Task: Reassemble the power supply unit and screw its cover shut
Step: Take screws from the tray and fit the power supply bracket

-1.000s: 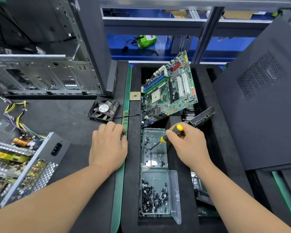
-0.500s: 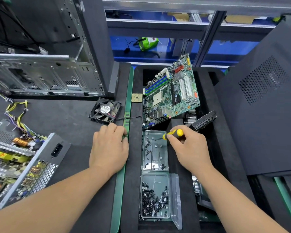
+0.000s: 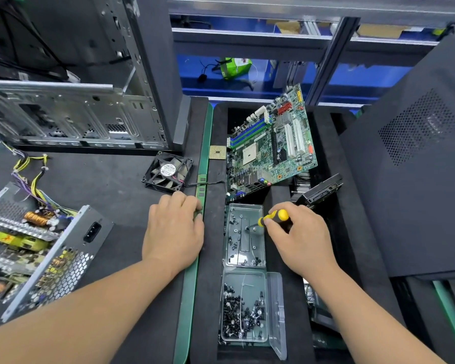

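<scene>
Fingers of the right hand pinch a yellow-handled screwdriver, its tip down in the farther clear tray of loose screws. Left hand rests palm down, fingers together and holding nothing, on the green edge strip of the work mat. At the mat's left edge lies the open power supply, cover off, wires trailing toward the far side. Beyond the left hand sits a small fan. A nearer tray holds dark screws.
</scene>
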